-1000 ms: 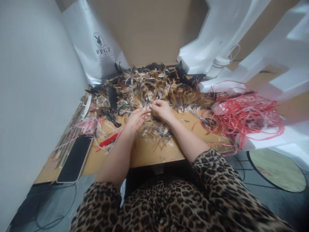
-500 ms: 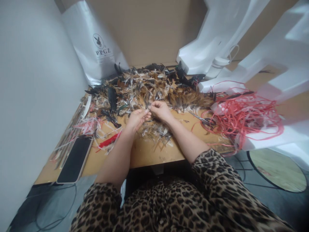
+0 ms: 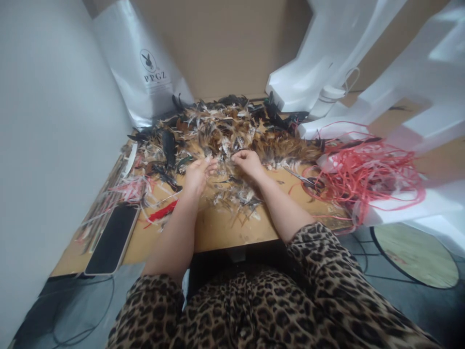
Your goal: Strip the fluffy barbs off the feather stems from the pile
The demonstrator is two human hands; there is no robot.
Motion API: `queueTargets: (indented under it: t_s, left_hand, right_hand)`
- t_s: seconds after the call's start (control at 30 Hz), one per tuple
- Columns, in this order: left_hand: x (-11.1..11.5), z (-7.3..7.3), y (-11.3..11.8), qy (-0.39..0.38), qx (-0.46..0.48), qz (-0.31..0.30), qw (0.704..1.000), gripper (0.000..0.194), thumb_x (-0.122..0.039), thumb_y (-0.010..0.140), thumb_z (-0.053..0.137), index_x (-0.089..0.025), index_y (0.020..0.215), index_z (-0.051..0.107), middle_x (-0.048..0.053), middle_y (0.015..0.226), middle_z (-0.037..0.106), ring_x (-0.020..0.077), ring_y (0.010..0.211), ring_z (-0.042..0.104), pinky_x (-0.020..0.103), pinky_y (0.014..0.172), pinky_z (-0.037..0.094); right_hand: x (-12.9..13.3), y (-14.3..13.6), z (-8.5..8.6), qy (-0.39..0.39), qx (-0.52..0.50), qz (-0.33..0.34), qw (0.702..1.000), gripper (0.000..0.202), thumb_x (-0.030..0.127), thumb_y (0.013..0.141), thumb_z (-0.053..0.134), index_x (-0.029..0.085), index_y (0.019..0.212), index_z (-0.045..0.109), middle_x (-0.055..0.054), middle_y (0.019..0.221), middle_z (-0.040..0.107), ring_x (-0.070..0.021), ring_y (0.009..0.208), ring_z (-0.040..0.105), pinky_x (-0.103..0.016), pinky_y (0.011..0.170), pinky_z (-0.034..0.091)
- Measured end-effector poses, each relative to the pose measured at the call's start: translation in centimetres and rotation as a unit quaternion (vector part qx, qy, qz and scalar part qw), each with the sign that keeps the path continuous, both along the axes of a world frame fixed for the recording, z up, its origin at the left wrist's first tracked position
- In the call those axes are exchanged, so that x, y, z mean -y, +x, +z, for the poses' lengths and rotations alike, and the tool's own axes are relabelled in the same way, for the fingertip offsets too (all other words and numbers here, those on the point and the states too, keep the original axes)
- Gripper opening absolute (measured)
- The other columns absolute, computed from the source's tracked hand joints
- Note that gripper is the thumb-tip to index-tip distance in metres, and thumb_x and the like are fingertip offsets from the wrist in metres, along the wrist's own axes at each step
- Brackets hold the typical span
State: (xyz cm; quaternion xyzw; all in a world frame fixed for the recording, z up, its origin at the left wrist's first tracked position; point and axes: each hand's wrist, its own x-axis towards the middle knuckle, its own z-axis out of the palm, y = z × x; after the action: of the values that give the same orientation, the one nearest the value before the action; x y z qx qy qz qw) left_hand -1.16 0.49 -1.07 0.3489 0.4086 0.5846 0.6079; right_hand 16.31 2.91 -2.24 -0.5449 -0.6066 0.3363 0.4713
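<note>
A heap of brown, tan, white and black feathers (image 3: 225, 123) covers the back of the wooden table (image 3: 232, 232). My left hand (image 3: 199, 175) is at its front edge, thumb and forefinger pinched at the base of a tan feather, the other fingers loosely curled. To its right, my right hand (image 3: 249, 164) has thumb and forefinger pressed together; anything between them is too small to make out. The hands are apart. Small loose feathers (image 3: 238, 198) lie on the table between my forearms.
Scissors (image 3: 300, 177) lie right of the heap beside tangled red plastic strips (image 3: 374, 169). On the left are a phone (image 3: 112, 240), a red bundle (image 3: 163, 211) and pink-white strips (image 3: 132, 189). A white bag (image 3: 145, 72) stands behind; a round stool (image 3: 414, 254) is lower right.
My hands were together at the fingertips and have parted. The left hand has moved left and slightly back; the right has moved a little to the right.
</note>
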Motion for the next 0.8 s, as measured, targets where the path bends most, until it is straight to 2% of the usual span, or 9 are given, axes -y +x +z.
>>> queueTargets:
  t_s: [0.07, 0.17, 0.27, 0.37, 0.47, 0.53, 0.6, 0.7, 0.8]
  left_hand:
    - [-0.1, 0.1, -0.2, -0.007, 0.009, 0.006, 1.0, 0.022, -0.029, 0.066, 0.069, -0.01, 0.076, 0.063, 0.008, 0.077, 0.069, 0.0067, 0.057, 0.061, 0.014, 0.047, 0.041]
    - [-0.1, 0.1, -0.2, -0.011, 0.008, 0.005, 1.0, 0.022, -0.028, 0.066, 0.069, -0.01, 0.077, 0.063, 0.008, 0.077, 0.069, 0.0065, 0.056, 0.06, 0.014, 0.047, 0.041]
    - [-0.1, 0.0, -0.2, -0.01, 0.003, 0.001, 1.0, 0.022, -0.028, 0.066, 0.069, -0.009, 0.077, 0.063, 0.007, 0.076, 0.069, 0.0062, 0.056, 0.06, 0.014, 0.047, 0.04]
    - [-0.1, -0.2, -0.2, -0.011, -0.001, -0.01, 1.0, 0.022, -0.027, 0.067, 0.069, -0.009, 0.077, 0.064, 0.008, 0.076, 0.069, 0.0062, 0.056, 0.06, 0.013, 0.047, 0.041]
    - [0.0, -0.3, -0.1, -0.018, -0.004, -0.029, 0.999, 0.021, -0.026, 0.067, 0.068, -0.009, 0.077, 0.064, 0.008, 0.076, 0.069, 0.0063, 0.057, 0.06, 0.013, 0.047, 0.041]
    - [0.1, -0.3, 0.0, -0.029, -0.003, -0.048, 0.998, 0.021, -0.025, 0.068, 0.068, -0.008, 0.079, 0.064, 0.008, 0.076, 0.069, 0.0067, 0.058, 0.061, 0.013, 0.048, 0.042]
    - [0.2, -0.3, 0.1, -0.04, -0.001, -0.068, 0.997, 0.021, -0.024, 0.068, 0.068, -0.008, 0.08, 0.064, 0.009, 0.078, 0.069, 0.0071, 0.058, 0.061, 0.014, 0.049, 0.043]
    - [0.4, -0.3, 0.2, -0.049, 0.0, -0.078, 0.996, 0.019, -0.023, 0.069, 0.067, -0.008, 0.08, 0.064, 0.01, 0.082, 0.069, 0.0069, 0.059, 0.061, 0.014, 0.049, 0.044]
    - [0.3, -0.4, 0.2, -0.053, 0.004, -0.077, 0.996, 0.015, -0.021, 0.071, 0.065, -0.008, 0.079, 0.064, 0.011, 0.084, 0.069, 0.0065, 0.058, 0.061, 0.014, 0.049, 0.044]
  right_hand:
    - [0.1, 0.1, -0.3, -0.01, 0.106, 0.0, 0.994, 0.022, 0.032, 0.067, 0.057, 0.013, 0.072, 0.066, -0.003, 0.068, 0.064, -0.0107, 0.06, 0.052, -0.022, 0.06, 0.039]
    - [0.6, -0.2, -0.2, -0.025, 0.245, 0.008, 0.969, 0.02, 0.033, 0.065, 0.059, 0.016, 0.071, 0.067, -0.003, 0.069, 0.064, -0.0121, 0.062, 0.053, -0.022, 0.059, 0.037]
    - [1.0, -0.4, 0.1, -0.034, 0.288, 0.012, 0.957, 0.016, 0.029, 0.065, 0.059, 0.015, 0.066, 0.066, -0.003, 0.066, 0.064, -0.0123, 0.062, 0.053, -0.022, 0.058, 0.036]
    - [0.9, -0.1, 0.5, -0.063, 0.188, 0.024, 0.98, 0.014, 0.025, 0.065, 0.058, 0.013, 0.065, 0.065, -0.001, 0.06, 0.061, -0.0099, 0.056, 0.05, -0.021, 0.055, 0.035]
    - [0.8, 0.1, 1.0, -0.109, -0.009, 0.026, 0.994, 0.015, 0.026, 0.063, 0.062, 0.012, 0.068, 0.063, 0.002, 0.053, 0.055, -0.0063, 0.048, 0.044, -0.019, 0.049, 0.034]
    - [0.9, 0.1, 1.5, -0.143, -0.152, 0.042, 0.977, 0.018, 0.027, 0.061, 0.065, 0.012, 0.069, 0.06, 0.003, 0.052, 0.053, -0.0045, 0.043, 0.04, -0.018, 0.044, 0.031]
    - [1.1, -0.1, 1.9, -0.174, -0.262, 0.072, 0.946, 0.022, 0.027, 0.058, 0.068, 0.013, 0.069, 0.056, 0.003, 0.054, 0.055, -0.0031, 0.041, 0.037, -0.017, 0.04, 0.026]
    - [1.4, -0.2, 2.5, -0.203, -0.344, 0.118, 0.909, 0.03, 0.027, 0.053, 0.074, 0.013, 0.07, 0.053, 0.003, 0.056, 0.055, -0.0018, 0.04, 0.036, -0.016, 0.038, 0.023]
    - [1.5, -0.1, 2.9, -0.218, -0.384, 0.146, 0.885, 0.034, 0.027, 0.052, 0.076, 0.013, 0.07, 0.051, 0.005, 0.055, 0.049, -0.001, 0.041, 0.035, -0.014, 0.038, 0.02]
